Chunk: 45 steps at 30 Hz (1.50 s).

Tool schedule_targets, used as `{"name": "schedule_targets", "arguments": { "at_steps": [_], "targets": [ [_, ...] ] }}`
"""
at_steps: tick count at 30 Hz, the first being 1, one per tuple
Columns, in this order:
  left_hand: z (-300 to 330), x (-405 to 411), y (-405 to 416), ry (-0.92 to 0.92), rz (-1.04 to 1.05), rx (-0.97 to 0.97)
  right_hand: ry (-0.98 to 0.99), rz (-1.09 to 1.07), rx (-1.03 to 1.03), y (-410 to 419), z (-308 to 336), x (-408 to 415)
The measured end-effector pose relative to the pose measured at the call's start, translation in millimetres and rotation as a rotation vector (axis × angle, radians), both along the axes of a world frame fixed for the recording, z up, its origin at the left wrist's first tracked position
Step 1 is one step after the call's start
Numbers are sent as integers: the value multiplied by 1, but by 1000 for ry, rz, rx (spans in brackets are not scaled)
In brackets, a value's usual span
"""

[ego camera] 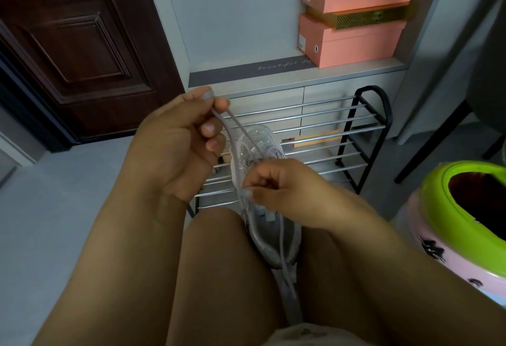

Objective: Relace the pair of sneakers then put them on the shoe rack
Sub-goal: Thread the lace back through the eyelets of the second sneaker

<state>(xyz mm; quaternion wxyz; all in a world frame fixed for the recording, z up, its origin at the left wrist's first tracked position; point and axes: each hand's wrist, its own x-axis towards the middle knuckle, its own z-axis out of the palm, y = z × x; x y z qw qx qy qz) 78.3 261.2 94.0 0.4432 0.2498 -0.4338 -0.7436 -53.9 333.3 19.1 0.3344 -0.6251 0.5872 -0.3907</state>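
Dark brown wood fills the far left, where a panelled door (pixel 74 42) stands above the pale grey floor (pixel 54 195). Moving right, the left hand (pixel 178 148) is raised, its thumb and forefinger pinching a loop of pale lilac lace (pixel 232 124), both strands of which run down to the sneaker (pixel 260 143). The white mesh sneaker lies between the person's bare knees, toe pointing away toward the shoe rack (pixel 328 137), a black-framed rack with metal bars standing just beyond it. The right hand (pixel 282 192) sits lower on the sneaker's tongue area, fingers curled and pinching the lace there. A loose end of lace trails down over the heel. Further right, pink boxes (pixel 353 14) are stacked on a grey cabinet, and a pink bin with a green rim (pixel 438 209) stands at the right edge.
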Motion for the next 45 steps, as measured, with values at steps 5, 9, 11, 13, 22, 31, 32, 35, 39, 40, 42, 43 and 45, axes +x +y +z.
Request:
{"name": "schedule_targets", "arguments": {
  "at_steps": [5, 9, 11, 13, 22, 31, 32, 35, 39, 40, 42, 43, 45],
  "targets": [
    [-5, 3, -8, 48, 28, 65, -147, 14, 108, -3, -6, -1],
    [-7, 3, -9, 59, 21, 90, -49, -19, 115, -3, -8, 1],
    [-7, 3, -11, 72, 30, 102, -30, -36, 124, -3, -8, 1],
    [-10, 5, -16, 70, 56, 112, -183, -80, 117, -4, -8, 2],
    [-47, 5, 5, -616, 72, -18, -534, -385, -89, -9, -6, -1],
    [-59, -2, 11, -638, 25, -62, -32, -424, -176, -8, -12, 7],
    [-58, -3, 10, -639, 20, -56, -23, -417, -181, -8, -11, 7],
    [-58, -5, 13, -642, -19, -30, 19, -396, -208, -6, -7, 7],
    [-60, -2, 8, -629, 20, -38, 25, -415, -161, -6, -7, 9],
    [-60, 0, 4, -612, 62, -42, 30, -429, -133, -6, -8, 9],
    [-56, 7, -9, -565, 186, -55, 40, -446, -78, -6, -8, 10],
    [-52, 11, -15, -525, 257, -59, 37, -441, -53, -5, -8, 10],
    [-45, 20, -31, -417, 392, -57, 27, -424, -8, -5, -7, 11]
  ]
}}
